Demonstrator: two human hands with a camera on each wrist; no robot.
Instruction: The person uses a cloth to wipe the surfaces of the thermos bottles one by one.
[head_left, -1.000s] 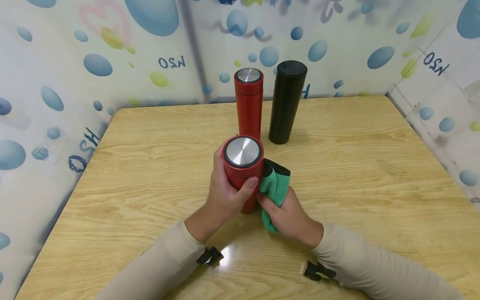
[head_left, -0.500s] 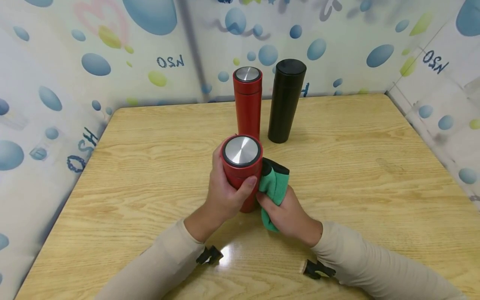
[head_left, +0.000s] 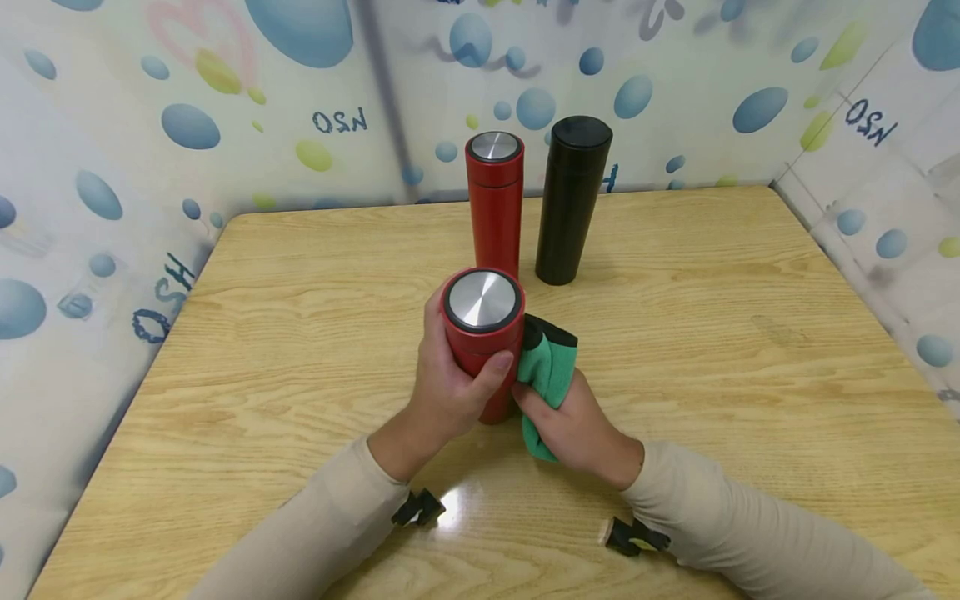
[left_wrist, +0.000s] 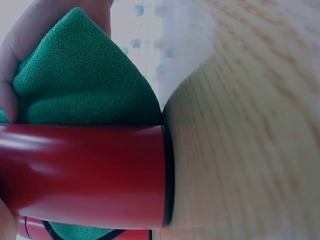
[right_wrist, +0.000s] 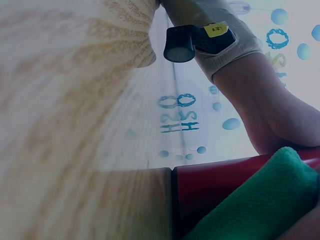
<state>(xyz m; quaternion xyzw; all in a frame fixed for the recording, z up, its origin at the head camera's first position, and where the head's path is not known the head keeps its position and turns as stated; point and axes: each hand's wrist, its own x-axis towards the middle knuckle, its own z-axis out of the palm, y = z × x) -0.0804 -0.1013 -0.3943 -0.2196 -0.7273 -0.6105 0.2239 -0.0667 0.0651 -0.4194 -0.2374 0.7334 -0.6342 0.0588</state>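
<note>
Read clock directions from the head view, with 12 o'clock toward the wall (head_left: 266,158) behind the table (head_left: 337,317). Locate near red flask (head_left: 491,343) at the centre of the work area, upright, with bright metal disc (head_left: 483,300) on top. Observe in the left wrist view the black-edged base (left_wrist: 169,175) meeting the tabletop. Note left hand (head_left: 448,387) closed around near red flask from 7 o'clock, with thumb laid across the body at 5 o'clock and with other fingers largely hidden behind it. Note right hand (head_left: 577,425) gripping green cloth (head_left: 549,371), folded and edged in black, between thumb and fingers at 4 o'clock of near red flask. Observe cloth contact with the flask's side in the left wrist view. Locate far red flask (head_left: 496,208) at 12 o'clock, upright, with lower end concealed by near red flask. Locate black flask (head_left: 572,204) at 1 o'clock, upright, just beside far red flask and apart from both hands.
</note>
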